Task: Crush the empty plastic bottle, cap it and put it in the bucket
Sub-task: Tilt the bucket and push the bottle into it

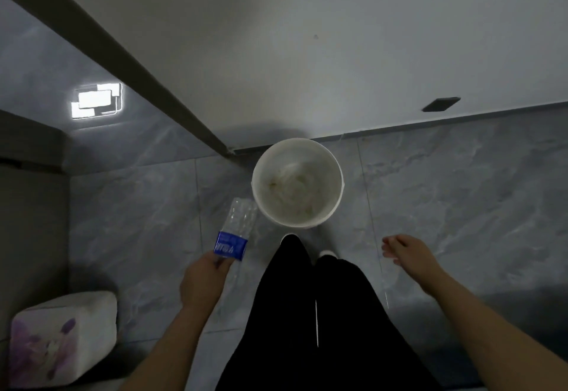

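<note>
The grey marbled tile floor (445, 193) fills most of what lies below, meeting a pale wall (307, 37) along a dark skirting line. A bright ceiling light shows as a reflection (96, 101) in the glossy tiles at the left. A dark beam or frame edge (123, 52) runs diagonally down to the corner where floor and wall meet.

The person stands facing the wall in black trousers (307, 313), with white shoe tips (327, 253) showing just past the hems. At the lower left sits a white box-shaped thing with a purple flower print (61, 335); the light is too dim to say what it is.

Right in front of the feet, close to the wall, stands the white bucket (336, 172), upright with its mouth open. Something pale and crumpled seems to lie at its bottom, though it is blurred.

The left hand (204, 283) is closed around the lower end of the clear plastic bottle (238, 221), fingers wrapped just below its blue label (230, 245). The bottle points forward, tilted toward the bucket, its far end just beside the bucket's near-left rim and outside it. It looks flattened, and whether a cap is on cannot be seen.

The right hand (404, 252) hangs loose and empty out to the right of the bucket, fingers relaxed, touching nothing.
</note>
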Tool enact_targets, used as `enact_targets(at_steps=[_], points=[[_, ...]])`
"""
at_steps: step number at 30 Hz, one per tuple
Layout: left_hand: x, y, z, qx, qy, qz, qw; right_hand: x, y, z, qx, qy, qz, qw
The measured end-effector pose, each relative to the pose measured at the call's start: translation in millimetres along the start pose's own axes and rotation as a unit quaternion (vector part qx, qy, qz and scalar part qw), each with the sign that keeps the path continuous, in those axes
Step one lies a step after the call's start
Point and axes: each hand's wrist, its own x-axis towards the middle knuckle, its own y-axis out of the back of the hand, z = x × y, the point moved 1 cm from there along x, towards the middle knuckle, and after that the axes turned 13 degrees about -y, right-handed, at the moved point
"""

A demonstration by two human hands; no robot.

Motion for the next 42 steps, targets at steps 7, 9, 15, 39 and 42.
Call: enact_targets(at_steps=[7,9,15,39,42], points=[[117,-55,48,-0.008,-0.025,-0.007,1.0,106,-35,-66,-0.043,0.056,0.02,0.997],[154,-79,53,0.001,-0.03,-0.003,1.0,144,-50,-79,-0.079,0.076,0.036,0.993],[262,-162,41,-0.036,-0.032,0.007,0.999,256,-95,-95,-0.137,0.127,0.07,0.98],[465,-392,-41,-0.005,-0.055,-0.135,0.989,351,-137,-68,0.037,0.329,0.049,0.943],[475,-403,-45,0.015,-0.07,-0.14,0.988,354,-137,-66,0.067,0.333,0.046,0.939]])
